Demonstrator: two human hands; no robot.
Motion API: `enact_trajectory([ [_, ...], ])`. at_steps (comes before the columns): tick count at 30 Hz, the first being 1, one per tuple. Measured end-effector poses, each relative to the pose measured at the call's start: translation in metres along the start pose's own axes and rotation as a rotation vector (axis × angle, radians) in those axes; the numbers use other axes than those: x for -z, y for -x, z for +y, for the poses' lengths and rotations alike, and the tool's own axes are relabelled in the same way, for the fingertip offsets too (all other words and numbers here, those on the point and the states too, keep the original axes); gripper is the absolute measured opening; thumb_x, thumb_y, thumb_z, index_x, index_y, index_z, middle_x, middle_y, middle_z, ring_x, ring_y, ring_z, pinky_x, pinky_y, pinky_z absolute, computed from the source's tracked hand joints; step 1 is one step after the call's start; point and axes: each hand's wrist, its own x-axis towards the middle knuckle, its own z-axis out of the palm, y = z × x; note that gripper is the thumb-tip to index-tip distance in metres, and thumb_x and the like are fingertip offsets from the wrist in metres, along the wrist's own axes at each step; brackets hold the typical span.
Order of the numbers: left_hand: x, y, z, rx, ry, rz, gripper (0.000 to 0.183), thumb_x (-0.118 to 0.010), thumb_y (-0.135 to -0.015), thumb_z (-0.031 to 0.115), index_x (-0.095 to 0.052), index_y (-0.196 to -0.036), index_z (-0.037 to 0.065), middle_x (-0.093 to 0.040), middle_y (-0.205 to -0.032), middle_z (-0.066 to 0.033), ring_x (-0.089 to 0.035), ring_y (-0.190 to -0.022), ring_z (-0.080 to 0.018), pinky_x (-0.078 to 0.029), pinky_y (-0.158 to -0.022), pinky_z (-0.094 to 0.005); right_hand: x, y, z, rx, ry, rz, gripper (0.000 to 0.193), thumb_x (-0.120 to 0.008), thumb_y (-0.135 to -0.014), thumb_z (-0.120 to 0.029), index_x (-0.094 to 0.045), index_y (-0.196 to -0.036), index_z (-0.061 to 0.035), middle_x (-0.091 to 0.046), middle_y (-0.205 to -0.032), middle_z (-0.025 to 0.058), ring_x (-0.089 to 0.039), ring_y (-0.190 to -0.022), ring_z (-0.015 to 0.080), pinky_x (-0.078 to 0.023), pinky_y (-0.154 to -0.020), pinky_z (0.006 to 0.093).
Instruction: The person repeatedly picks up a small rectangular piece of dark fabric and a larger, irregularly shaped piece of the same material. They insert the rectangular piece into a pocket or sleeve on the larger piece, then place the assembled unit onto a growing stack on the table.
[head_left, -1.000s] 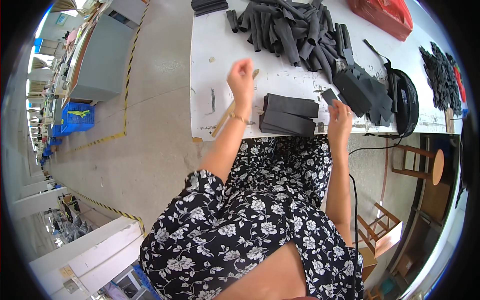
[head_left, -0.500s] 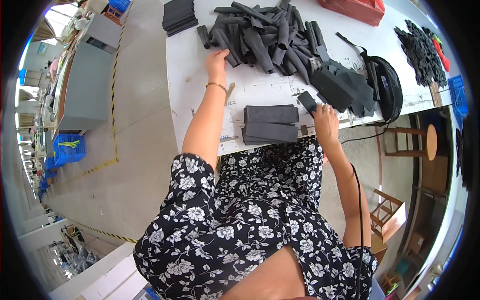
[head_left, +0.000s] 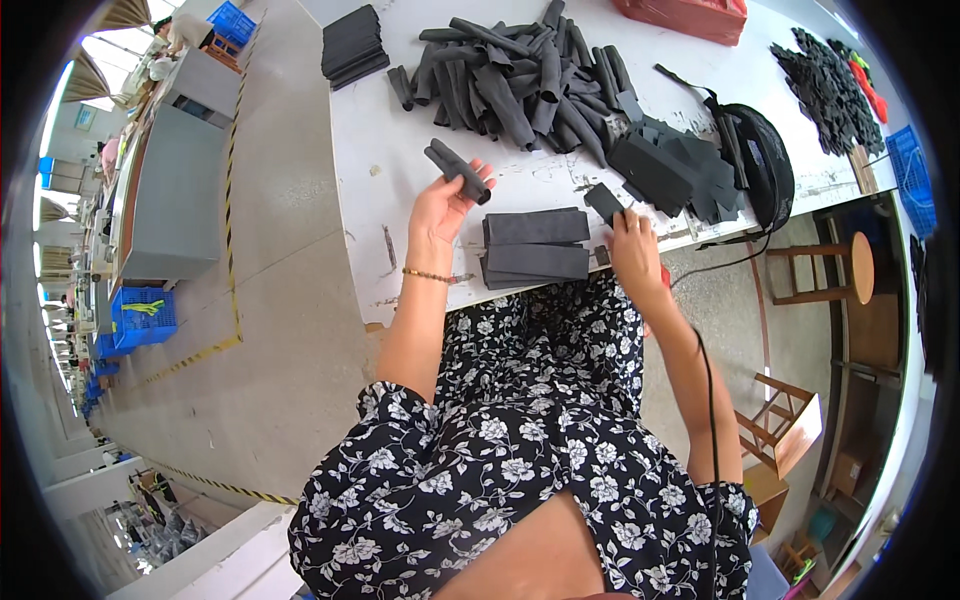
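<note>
My left hand (head_left: pixel 440 208) holds a dark grey foam tube (head_left: pixel 456 170) above the white table (head_left: pixel 400 120). My right hand (head_left: pixel 632 244) rests at the table's near edge and pinches a small flat black piece (head_left: pixel 603 203). Between the hands lie two stacks of flattened black sleeves (head_left: pixel 536 246). A big heap of the same dark tubes (head_left: pixel 520 75) lies further back on the table. To the right of the right hand is a pile of flat black pieces (head_left: pixel 675 170).
A black round bag (head_left: pixel 762 165) with a cable sits at the table's right. A flat black stack (head_left: pixel 352 45), a red bag (head_left: pixel 690 15) and more black parts (head_left: pixel 825 85) lie at the back. Wooden stools (head_left: pixel 835 268) stand right; grey benches (head_left: pixel 175 190) and blue crates (head_left: pixel 145 315) left.
My left hand reached to the heap of tubes, took one and brought it back toward me. My right hand stayed at the table edge with the small black piece.
</note>
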Motion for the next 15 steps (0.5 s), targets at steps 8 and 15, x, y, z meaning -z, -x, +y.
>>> enact_trajectory([
  [8,-0.015,0.009,-0.009,0.009,0.190,0.026,0.022,-0.066,-0.089,0.000,-0.055,-0.107,-0.005,-0.063,-0.102,-0.0178,-0.066,-0.097,-0.0270,-0.058,-0.091,-0.0409,0.010,0.065,0.019,0.107,-0.167,0.072,0.038,-0.066,-0.086,-0.015,-0.055,-0.116,0.0042,-0.056,-0.122,0.0180,-0.050,-0.117,0.0347,-0.043,-0.097,0.0447],
  [15,-0.059,0.031,-0.020,0.009,0.153,-0.029,0.019,-0.068,-0.089,0.006,-0.059,-0.102,-0.004,-0.066,-0.100,-0.0180,-0.068,-0.097,-0.0314,-0.060,-0.089,-0.0422,0.069,0.030,0.012,-0.365,-0.934,0.363,0.019,-0.055,-0.095,-0.002,-0.054,-0.114,0.0003,-0.062,-0.106,0.0133,-0.061,-0.089,0.0209,-0.048,-0.080,0.0294],
])
